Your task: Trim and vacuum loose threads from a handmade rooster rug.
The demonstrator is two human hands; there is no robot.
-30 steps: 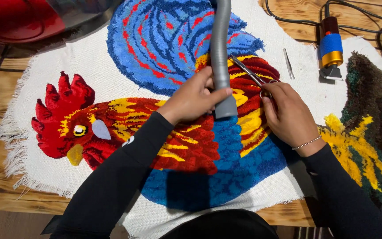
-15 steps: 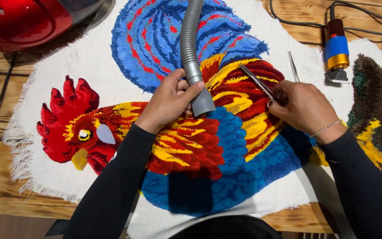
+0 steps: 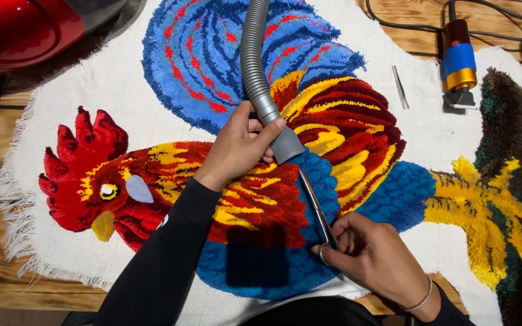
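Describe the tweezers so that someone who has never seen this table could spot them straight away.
Start at the rooster rug spread over the wooden table, and go to the bare white cloth right of the red and yellow wing. There, just left of the blue and gold electric trimmer, lie the tweezers. They are the only thin, plain silver metal strip there, with no cord.

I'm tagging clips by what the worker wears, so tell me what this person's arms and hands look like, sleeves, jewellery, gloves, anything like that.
Both arms are in long black sleeves reaching the wrists. The left sleeve carries a small white mark partway up the forearm. The left hand is bare, with no glove or ring visible. The right hand is also ungloved, and a thin silver beaded bracelet sits at its wrist.
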